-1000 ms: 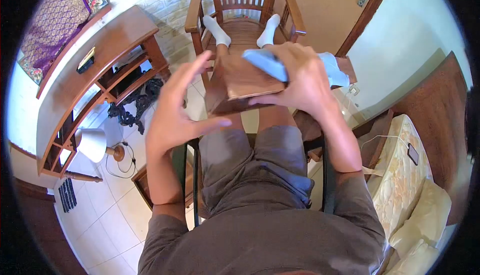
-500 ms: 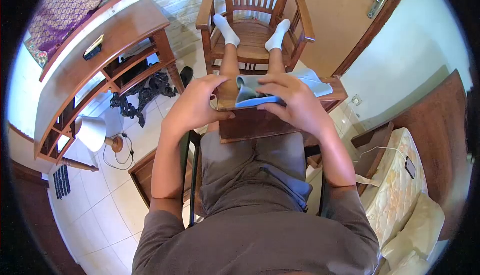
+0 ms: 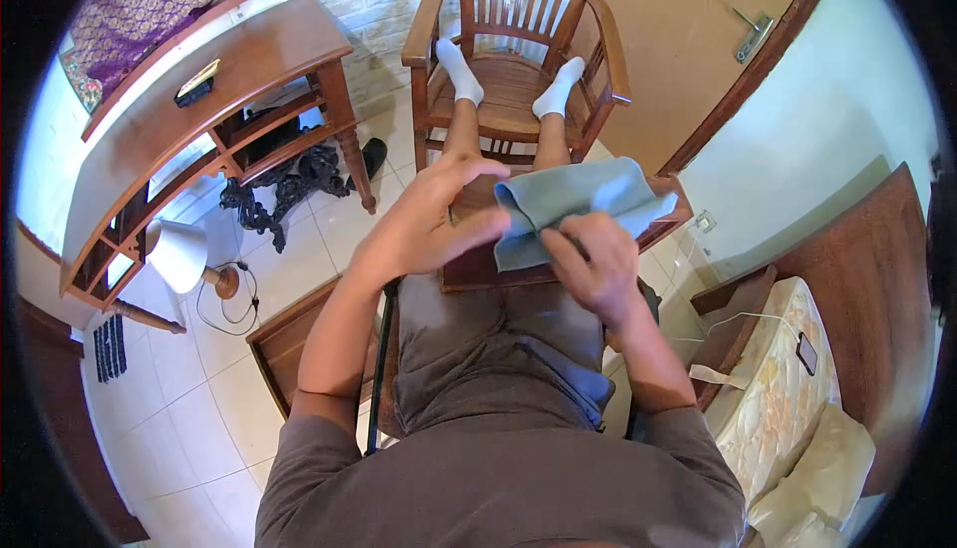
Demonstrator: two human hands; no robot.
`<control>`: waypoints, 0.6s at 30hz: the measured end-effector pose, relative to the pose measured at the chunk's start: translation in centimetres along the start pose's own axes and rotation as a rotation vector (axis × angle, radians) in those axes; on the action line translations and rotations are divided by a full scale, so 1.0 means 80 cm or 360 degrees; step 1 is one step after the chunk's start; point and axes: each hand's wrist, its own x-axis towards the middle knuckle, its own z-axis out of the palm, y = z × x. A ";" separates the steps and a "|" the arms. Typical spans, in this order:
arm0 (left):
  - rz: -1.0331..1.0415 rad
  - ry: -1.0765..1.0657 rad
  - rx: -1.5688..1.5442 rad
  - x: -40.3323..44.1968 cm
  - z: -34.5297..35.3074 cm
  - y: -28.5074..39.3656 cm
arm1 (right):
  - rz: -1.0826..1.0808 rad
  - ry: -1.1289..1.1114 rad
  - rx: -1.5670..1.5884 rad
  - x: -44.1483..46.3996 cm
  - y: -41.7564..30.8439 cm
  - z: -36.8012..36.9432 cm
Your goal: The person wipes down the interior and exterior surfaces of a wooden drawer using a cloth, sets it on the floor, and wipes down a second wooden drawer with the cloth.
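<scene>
A folded grey-blue cloth (image 3: pixel 588 189) is held up over a wooden box-like piece (image 3: pixel 467 271) across my lap. Its near left part hangs in a loose fold. My right hand (image 3: pixel 598 261) grips the cloth's near edge, with fingers curled and thumb pressed in. To the left, my left hand (image 3: pixel 439 217) is open, thumb and fingers spread apart. Its thumb tip comes close to the cloth's left edge; whether it touches I cannot tell.
My socked feet rest on a wooden armchair (image 3: pixel 503 105) ahead. On the left are a wooden desk (image 3: pixel 269 45), a lamp (image 3: pixel 179 254) on the floor and a drawer-like wooden tray (image 3: pixel 289 344). A mattress (image 3: pixel 768 389) with a phone (image 3: pixel 805 353) lies right.
The cloth has been lifted and drawn nearer, showing more of its surface. My right hand has come down and closed on its near edge. My left hand has moved off the wooden piece's corner.
</scene>
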 end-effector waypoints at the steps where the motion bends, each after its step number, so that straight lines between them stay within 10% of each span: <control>1: -0.0042 0.0057 0.0015 0.002 0.007 0.001 | 0.0020 -0.0020 0.0006 -0.007 -0.008 0.004; 7: -0.0199 0.0382 0.0296 0.008 0.041 0.025 | 0.0222 -0.0520 0.1057 0.004 -0.029 -0.015; 12: -0.0139 0.0375 0.0289 0.006 0.036 0.020 | 0.0682 -0.0046 0.0462 0.026 0.055 -0.046; 18: -0.0154 0.0361 0.0233 0.007 0.043 0.021 | 0.0782 -0.0533 0.0868 0.021 0.106 -0.042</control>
